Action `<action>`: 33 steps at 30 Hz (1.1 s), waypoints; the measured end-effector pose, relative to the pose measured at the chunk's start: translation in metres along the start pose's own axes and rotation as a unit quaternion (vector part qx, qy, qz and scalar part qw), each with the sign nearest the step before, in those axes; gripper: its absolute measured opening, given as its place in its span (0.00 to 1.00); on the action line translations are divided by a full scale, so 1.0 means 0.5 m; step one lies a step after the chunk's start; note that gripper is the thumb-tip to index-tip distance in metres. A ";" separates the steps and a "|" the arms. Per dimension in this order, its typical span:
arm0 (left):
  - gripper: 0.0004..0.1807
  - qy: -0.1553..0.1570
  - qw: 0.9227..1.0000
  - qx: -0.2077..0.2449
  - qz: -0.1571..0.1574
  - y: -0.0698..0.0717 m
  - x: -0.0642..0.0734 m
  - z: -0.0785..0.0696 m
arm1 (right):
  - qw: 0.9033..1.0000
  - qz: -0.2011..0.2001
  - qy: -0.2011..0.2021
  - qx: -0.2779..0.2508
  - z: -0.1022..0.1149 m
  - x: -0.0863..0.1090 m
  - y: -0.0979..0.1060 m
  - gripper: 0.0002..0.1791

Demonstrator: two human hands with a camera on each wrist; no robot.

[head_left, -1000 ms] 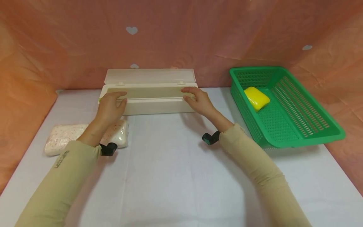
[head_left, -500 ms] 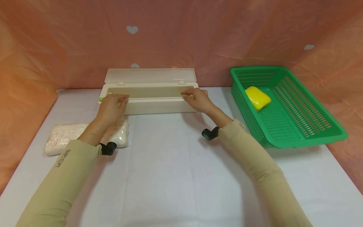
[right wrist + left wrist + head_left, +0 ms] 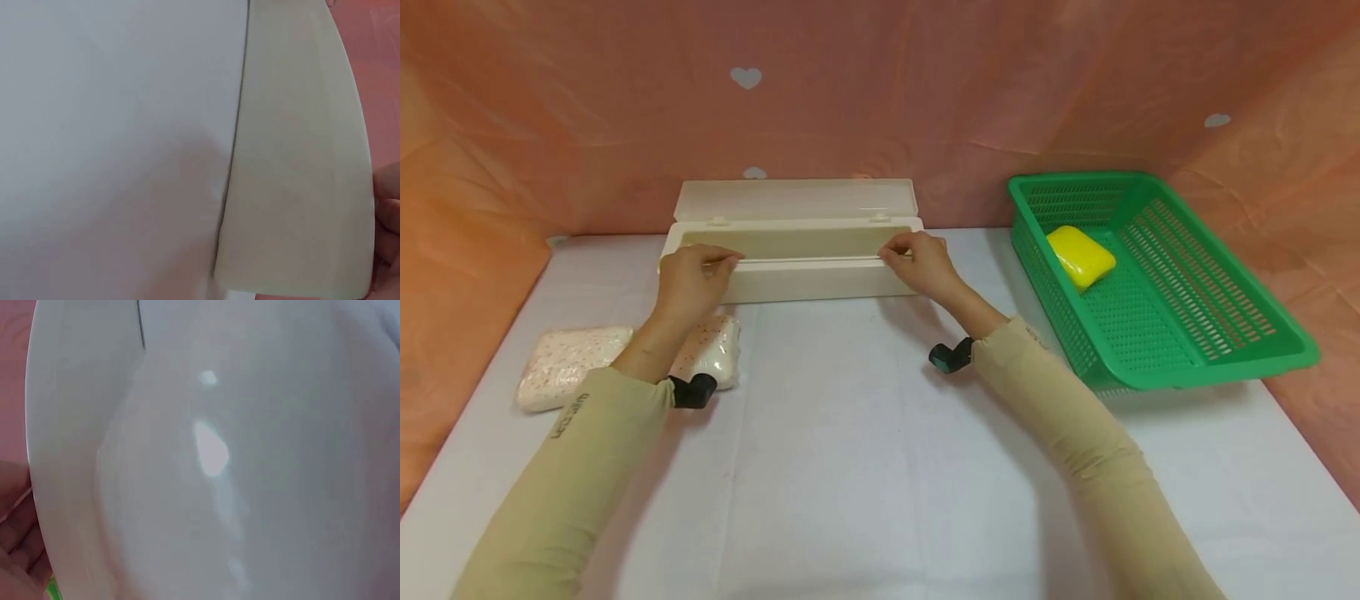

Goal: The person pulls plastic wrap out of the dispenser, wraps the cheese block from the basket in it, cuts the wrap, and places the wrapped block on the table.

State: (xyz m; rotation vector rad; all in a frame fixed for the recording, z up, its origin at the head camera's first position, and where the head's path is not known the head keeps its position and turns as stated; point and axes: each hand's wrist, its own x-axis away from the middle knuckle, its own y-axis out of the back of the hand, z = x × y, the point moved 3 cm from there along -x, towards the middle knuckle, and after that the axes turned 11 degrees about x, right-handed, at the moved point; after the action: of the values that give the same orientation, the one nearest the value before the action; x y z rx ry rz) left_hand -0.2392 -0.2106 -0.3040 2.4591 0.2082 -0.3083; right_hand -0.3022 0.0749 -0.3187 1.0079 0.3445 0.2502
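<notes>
A long white cling film dispenser (image 3: 820, 285) stands at the table's back with its lid (image 3: 797, 200) raised. Over the left part of its opening, my left hand (image 3: 694, 282) pinches at the front edge with thumb and forefinger. My right hand (image 3: 922, 263) pinches the same way at the right part. A thin pale line runs between the fingertips, apparently the edge of clear film, hard to make out. Both wrist views show curled fingers (image 3: 22, 544) beyond the dispenser's edge, with what they pinch hidden. A small green piece (image 3: 54, 589) shows near the left fingers.
Two clear-wrapped, speckled white blocks (image 3: 572, 360) lie at the left, partly under my left forearm. A green basket (image 3: 1206, 379) stands at the right, holding a yellow wrapped block (image 3: 1080, 258). An orange cloth (image 3: 962, 108) hangs behind the table.
Both hands held thumb and fingers apart over the dispenser a second ago. They have since closed into pinches at its front edge. The blocks and basket stay in place.
</notes>
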 end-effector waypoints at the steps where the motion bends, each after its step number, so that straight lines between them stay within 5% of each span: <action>1: 0.12 0.001 1.000 0.001 -0.009 0.000 0.000 -0.001 | 1.000 -0.006 -0.001 0.000 0.001 0.000 -0.001 0.12; 11: 0.11 0.003 0.999 0.006 -0.050 -0.004 0.002 -0.011 | 0.998 -0.057 -0.022 -0.022 0.013 -0.001 -0.004 0.11; 20: 0.11 -0.013 0.997 0.040 -0.068 -0.004 0.001 -0.008 | 0.987 -0.060 -0.034 -0.147 0.008 -0.004 0.001 0.11; 25: 0.12 -0.053 0.997 0.047 -0.040 0.008 -0.001 -0.012 | 0.972 -0.058 -0.049 -0.222 0.002 -0.005 0.002 0.12; 30: 0.10 -0.080 0.994 0.059 0.036 0.014 0.000 -0.010 | 0.961 -0.065 -0.049 -0.263 0.003 -0.001 0.007 0.12; 33: 0.15 -0.088 0.994 0.051 0.045 0.018 0.001 0.000 | 0.959 -0.065 -0.035 -0.275 0.007 0.002 0.011 0.11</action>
State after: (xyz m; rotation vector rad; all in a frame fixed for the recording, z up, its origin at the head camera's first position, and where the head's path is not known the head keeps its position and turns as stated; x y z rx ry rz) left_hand -0.2365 -0.2175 -0.2989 2.5150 0.0057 -0.5050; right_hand -0.3001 0.0751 -0.3124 0.4408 0.2552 0.1755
